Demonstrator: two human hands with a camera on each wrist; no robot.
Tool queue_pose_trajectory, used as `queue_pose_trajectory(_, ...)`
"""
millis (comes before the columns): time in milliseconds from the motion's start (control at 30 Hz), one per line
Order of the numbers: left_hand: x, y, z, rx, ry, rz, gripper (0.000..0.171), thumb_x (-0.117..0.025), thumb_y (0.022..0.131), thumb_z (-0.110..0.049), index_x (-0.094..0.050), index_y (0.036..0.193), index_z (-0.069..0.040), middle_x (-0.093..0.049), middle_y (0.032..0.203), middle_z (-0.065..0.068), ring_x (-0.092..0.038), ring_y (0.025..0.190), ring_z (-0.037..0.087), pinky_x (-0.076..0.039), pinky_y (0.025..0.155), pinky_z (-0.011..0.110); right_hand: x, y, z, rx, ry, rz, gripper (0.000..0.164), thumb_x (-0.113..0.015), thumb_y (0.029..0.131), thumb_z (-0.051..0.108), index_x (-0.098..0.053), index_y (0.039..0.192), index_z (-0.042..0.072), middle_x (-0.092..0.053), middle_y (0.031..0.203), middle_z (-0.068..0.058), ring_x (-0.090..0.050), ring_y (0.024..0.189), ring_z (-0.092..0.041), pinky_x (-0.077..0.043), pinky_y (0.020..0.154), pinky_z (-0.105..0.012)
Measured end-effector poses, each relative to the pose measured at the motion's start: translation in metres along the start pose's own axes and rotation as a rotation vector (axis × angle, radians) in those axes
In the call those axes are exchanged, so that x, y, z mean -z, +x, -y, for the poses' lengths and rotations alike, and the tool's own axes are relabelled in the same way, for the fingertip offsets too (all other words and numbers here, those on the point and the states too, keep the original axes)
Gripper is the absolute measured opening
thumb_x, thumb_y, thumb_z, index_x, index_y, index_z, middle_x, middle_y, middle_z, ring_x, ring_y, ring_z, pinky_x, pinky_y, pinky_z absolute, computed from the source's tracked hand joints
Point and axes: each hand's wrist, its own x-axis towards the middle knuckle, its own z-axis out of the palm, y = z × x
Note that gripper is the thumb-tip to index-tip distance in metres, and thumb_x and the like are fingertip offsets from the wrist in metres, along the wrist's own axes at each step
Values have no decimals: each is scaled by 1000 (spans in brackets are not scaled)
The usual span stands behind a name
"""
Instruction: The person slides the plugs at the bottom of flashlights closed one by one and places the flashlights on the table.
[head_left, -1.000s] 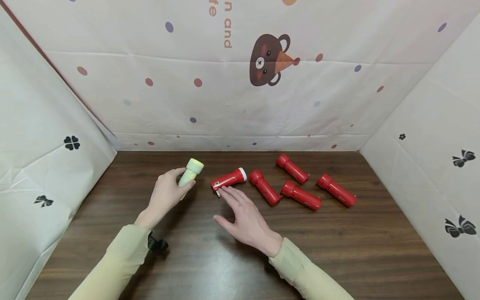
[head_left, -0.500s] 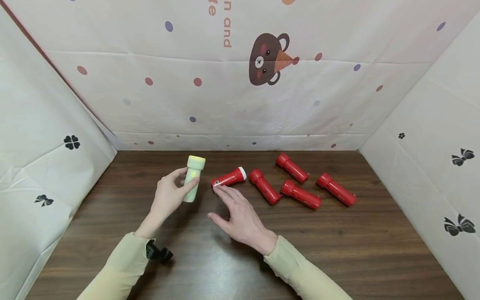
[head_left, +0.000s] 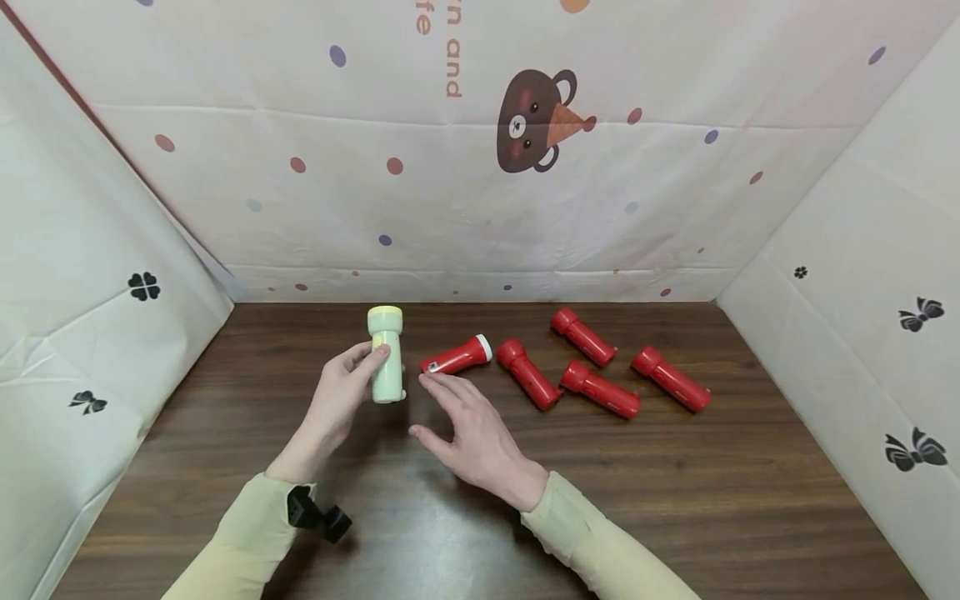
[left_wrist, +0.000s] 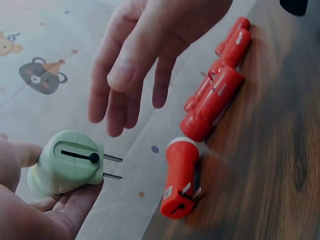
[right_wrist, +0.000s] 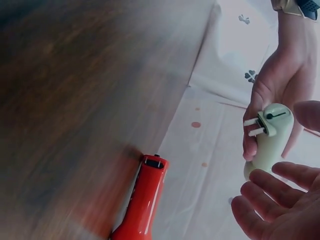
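Note:
My left hand (head_left: 345,387) grips a pale green flashlight (head_left: 387,375) with a yellow rim, raised above the table with its head up. In the left wrist view, two metal plug prongs stick out from the side of the green flashlight (left_wrist: 70,165) near its tail, beside a black slider in a slot. My right hand (head_left: 480,437) hovers to the right with fingers extended, holding nothing. Just beyond its fingertips lies a red flashlight (head_left: 457,357) with a white rim, partly covered by the fingers; the left wrist view shows prongs out at its tail.
Several more red flashlights lie to the right, among them one near the centre (head_left: 528,375), one at the back (head_left: 583,337) and one farthest right (head_left: 671,380). Patterned cloth walls (head_left: 480,217) enclose the brown wood table (head_left: 712,500) at the back and sides.
In my left hand the green flashlight has turned from tilted to upright, and more of its body shows. My right hand has drifted slightly left. The red flashlights have stayed put.

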Motion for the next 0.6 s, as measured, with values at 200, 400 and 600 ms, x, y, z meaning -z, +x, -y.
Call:
queue_pose_trajectory(200, -3, -5, -3, 18, -55, 33, 54, -53, 111, -33, -48, 148, 5, -74, 104, -4, -72, 92, 0, -62, 83, 22, -2, 2, 3, 43, -19, -71, 59, -79, 95, 30, -61, 146, 7, -66, 145, -7, -61, 136, -23, -53, 114, -42)
queue_pose_trajectory(400, -8, -9, -4, 36, -40, 34, 54, -53, 110, -35, -48, 149, 2, -64, 116, -1, -67, 95, 2, -60, 84, 20, -2, 4, 6, 80, -15, -146, 53, -81, 93, 24, -65, 141, 8, -70, 136, -6, -64, 127, -21, -56, 109, -37)
queue_pose_trajectory(600, -13, -12, -6, 26, -59, 38, 52, -51, 111, -35, -50, 148, 2, -62, 113, -2, -67, 93, 3, -60, 83, 21, -1, 4, 7, 126, -38, -205, 50, -83, 92, 22, -68, 137, 8, -72, 127, -5, -66, 119, -19, -58, 103, -33)
